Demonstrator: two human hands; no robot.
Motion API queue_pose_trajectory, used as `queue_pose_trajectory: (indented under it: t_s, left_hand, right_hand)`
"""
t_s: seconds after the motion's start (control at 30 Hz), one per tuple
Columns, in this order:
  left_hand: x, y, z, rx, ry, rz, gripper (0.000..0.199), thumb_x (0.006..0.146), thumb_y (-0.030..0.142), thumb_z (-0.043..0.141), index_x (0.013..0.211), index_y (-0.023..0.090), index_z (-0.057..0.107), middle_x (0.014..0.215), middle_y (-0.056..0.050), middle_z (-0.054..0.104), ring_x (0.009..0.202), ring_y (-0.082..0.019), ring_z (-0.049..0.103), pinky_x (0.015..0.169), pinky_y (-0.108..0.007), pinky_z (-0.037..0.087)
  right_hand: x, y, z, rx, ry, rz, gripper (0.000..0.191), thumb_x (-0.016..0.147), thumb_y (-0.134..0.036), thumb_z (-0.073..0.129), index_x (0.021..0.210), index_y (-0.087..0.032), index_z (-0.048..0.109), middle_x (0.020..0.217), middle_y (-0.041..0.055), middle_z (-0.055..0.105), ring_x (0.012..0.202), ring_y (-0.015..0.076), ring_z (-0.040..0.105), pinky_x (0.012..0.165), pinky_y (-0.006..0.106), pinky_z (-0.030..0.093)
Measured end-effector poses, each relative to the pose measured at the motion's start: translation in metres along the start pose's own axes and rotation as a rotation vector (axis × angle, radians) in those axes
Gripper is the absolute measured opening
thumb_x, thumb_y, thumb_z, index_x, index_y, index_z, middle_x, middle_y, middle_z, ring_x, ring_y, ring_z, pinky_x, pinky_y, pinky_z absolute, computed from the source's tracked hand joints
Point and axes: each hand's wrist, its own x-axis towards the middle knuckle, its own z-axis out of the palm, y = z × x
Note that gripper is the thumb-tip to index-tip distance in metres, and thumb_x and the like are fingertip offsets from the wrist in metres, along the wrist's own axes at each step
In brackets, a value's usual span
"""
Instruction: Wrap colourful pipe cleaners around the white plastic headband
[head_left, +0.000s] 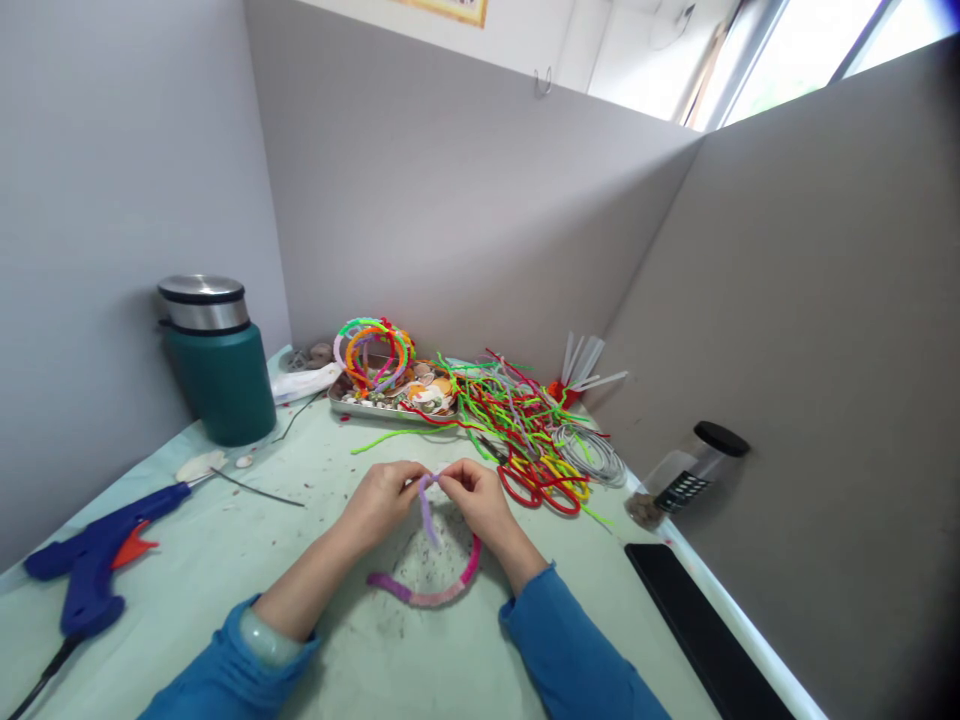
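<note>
A lilac pipe cleaner (427, 515) is pinched between both hands, its loose end hanging down between them. My left hand (386, 502) grips it from the left with thumb and finger. From the right, the fingertips of my right hand (474, 495) close on it close to the left ones. Below them curves a fuzzy band (439, 598) in purple, pale pink and hot pink; its upper end disappears behind my right hand, so I cannot tell whether it joins the lilac piece.
At left are a blue glue gun (94, 560) and a green flask (221, 380). Behind stand a metal tray (360, 408) with colourful rings (375, 355), and piled pipe cleaners (510, 400). Red-handled scissors (540, 490), a jar (686, 475) and a black slab (697, 625) lie right.
</note>
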Motion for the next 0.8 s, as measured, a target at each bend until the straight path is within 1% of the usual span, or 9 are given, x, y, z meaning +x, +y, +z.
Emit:
queue_pose_trajectory:
  t_s: [0.17, 0.3, 0.37, 0.53, 0.67, 0.73, 0.8]
  left_hand:
    - [0.001, -0.005, 0.001, -0.141, -0.02, -0.104, 0.029, 0.075, 0.036, 0.049, 0.067, 0.015, 0.066, 0.055, 0.0, 0.059, 0.052, -0.012, 0.048, 0.05, -0.021, 0.031]
    - [0.004, -0.011, 0.005, -0.326, -0.118, -0.311, 0.035, 0.072, 0.046, 0.051, 0.061, 0.014, 0.061, 0.037, 0.005, 0.04, 0.034, -0.008, 0.033, 0.039, -0.021, 0.023]
    - [0.004, -0.013, 0.006, -0.406, -0.155, -0.388, 0.038, 0.071, 0.05, 0.05, 0.061, 0.014, 0.059, 0.033, 0.007, 0.032, 0.03, -0.006, 0.027, 0.035, -0.02, 0.018]
    - [0.004, -0.011, 0.005, -0.507, -0.165, -0.448, 0.04, 0.067, 0.053, 0.055, 0.058, 0.014, 0.054, 0.033, 0.008, 0.033, 0.028, -0.004, 0.024, 0.033, -0.02, 0.015]
    - [0.003, -0.006, 0.004, -0.551, -0.17, -0.486, 0.041, 0.068, 0.052, 0.054, 0.051, 0.016, 0.048, 0.03, 0.008, 0.032, 0.026, -0.005, 0.024, 0.032, -0.021, 0.013]
    - [0.003, -0.006, 0.005, -0.549, -0.176, -0.499, 0.043, 0.069, 0.055, 0.052, 0.05, 0.016, 0.047, 0.028, 0.007, 0.031, 0.025, -0.005, 0.024, 0.032, -0.021, 0.013]
    - [0.003, -0.008, 0.007, -0.496, -0.161, -0.494, 0.048, 0.07, 0.059, 0.048, 0.051, 0.016, 0.049, 0.027, 0.007, 0.03, 0.025, -0.006, 0.025, 0.033, -0.021, 0.015]
  right_hand:
    - [0.0, 0.001, 0.001, 0.017, -0.023, 0.0, 0.01, 0.071, -0.024, 0.056, 0.071, -0.015, 0.061, 0.063, -0.0009, 0.057, 0.057, 0.0103, 0.048, 0.055, 0.021, 0.038]
    - [-0.001, 0.003, 0.002, 0.027, -0.042, -0.002, 0.01, 0.071, -0.024, 0.056, 0.07, -0.015, 0.06, 0.062, -0.0015, 0.055, 0.056, 0.0099, 0.047, 0.054, 0.021, 0.037]
    - [-0.001, 0.003, 0.001, 0.033, -0.053, -0.002, 0.011, 0.071, -0.025, 0.057, 0.07, -0.015, 0.06, 0.063, -0.0015, 0.055, 0.056, 0.0099, 0.047, 0.054, 0.021, 0.037]
    - [-0.003, 0.0, 0.002, 0.043, -0.103, -0.003, 0.015, 0.073, -0.031, 0.058, 0.074, -0.015, 0.06, 0.064, -0.0013, 0.056, 0.056, 0.0096, 0.046, 0.052, 0.02, 0.036]
    - [-0.006, -0.005, 0.002, 0.014, -0.122, -0.026, 0.015, 0.073, -0.03, 0.057, 0.073, -0.015, 0.06, 0.065, -0.001, 0.056, 0.058, 0.0098, 0.046, 0.055, 0.021, 0.037]
    - [-0.006, -0.005, 0.003, -0.005, -0.121, -0.043, 0.015, 0.074, -0.029, 0.056, 0.071, -0.015, 0.06, 0.063, -0.0014, 0.056, 0.058, 0.0099, 0.046, 0.055, 0.021, 0.037]
    - [-0.005, -0.003, 0.003, -0.02, -0.107, -0.043, 0.015, 0.073, -0.029, 0.055, 0.07, -0.015, 0.059, 0.061, -0.0021, 0.054, 0.056, 0.0097, 0.045, 0.054, 0.02, 0.037]
